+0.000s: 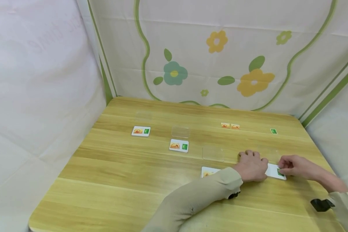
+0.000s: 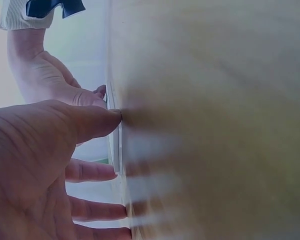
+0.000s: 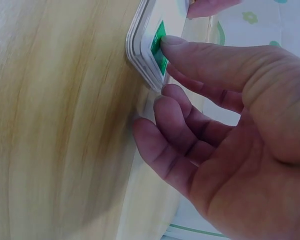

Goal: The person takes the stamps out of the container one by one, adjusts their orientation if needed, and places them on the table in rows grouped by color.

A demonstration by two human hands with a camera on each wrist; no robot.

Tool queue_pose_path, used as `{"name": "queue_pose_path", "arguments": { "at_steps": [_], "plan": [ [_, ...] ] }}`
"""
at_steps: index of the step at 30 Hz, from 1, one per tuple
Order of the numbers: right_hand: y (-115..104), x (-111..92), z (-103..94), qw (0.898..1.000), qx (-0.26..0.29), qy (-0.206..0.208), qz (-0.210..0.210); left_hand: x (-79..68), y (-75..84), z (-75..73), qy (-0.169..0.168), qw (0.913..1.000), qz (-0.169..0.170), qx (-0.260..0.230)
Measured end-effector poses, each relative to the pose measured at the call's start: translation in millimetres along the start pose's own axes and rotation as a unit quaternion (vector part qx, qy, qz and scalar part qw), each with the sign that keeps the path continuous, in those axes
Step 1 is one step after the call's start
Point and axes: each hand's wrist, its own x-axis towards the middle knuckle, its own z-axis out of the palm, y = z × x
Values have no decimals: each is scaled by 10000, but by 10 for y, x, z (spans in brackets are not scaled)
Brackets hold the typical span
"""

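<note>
A white card [image 1: 272, 170] lies on the table at the right, under both hands. My left hand [image 1: 251, 166] is at its left end; in the left wrist view the thumb [image 2: 102, 120] and index finger hold the card's edges. The other fingers reach down to the table. At the card's right end is a small green sticker [image 3: 159, 52], with the right thumb on it. My right hand [image 1: 297, 167] pinches there, its index fingertip partly hidden behind the thumb. The remaining right fingers curl beside the card's edge. In the right wrist view the card's edge looks layered, like a stack.
Two cards bearing orange and green stickers, a left card [image 1: 140, 131] and a middle card [image 1: 178, 146], lie leftward. The left sleeve partly covers another card [image 1: 210, 170]. Clear plates [image 1: 180, 132] lie behind the cards. Orange stickers [image 1: 230, 126] and a loose green sticker [image 1: 274, 131] lie farther back.
</note>
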Motion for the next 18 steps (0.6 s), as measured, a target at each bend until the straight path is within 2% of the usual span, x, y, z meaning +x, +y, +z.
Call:
{"name": "queue_pose_path", "arguments": {
  "at_steps": [12,18],
  "plan": [
    [12,-13,19,9995,204,220,-20,2,-8,-20,-19,9999,-56,-83],
    [21,-18,7,9992,336,204,-93,-20,-14,-23,-14,9999,-62,-150]
  ]
}}
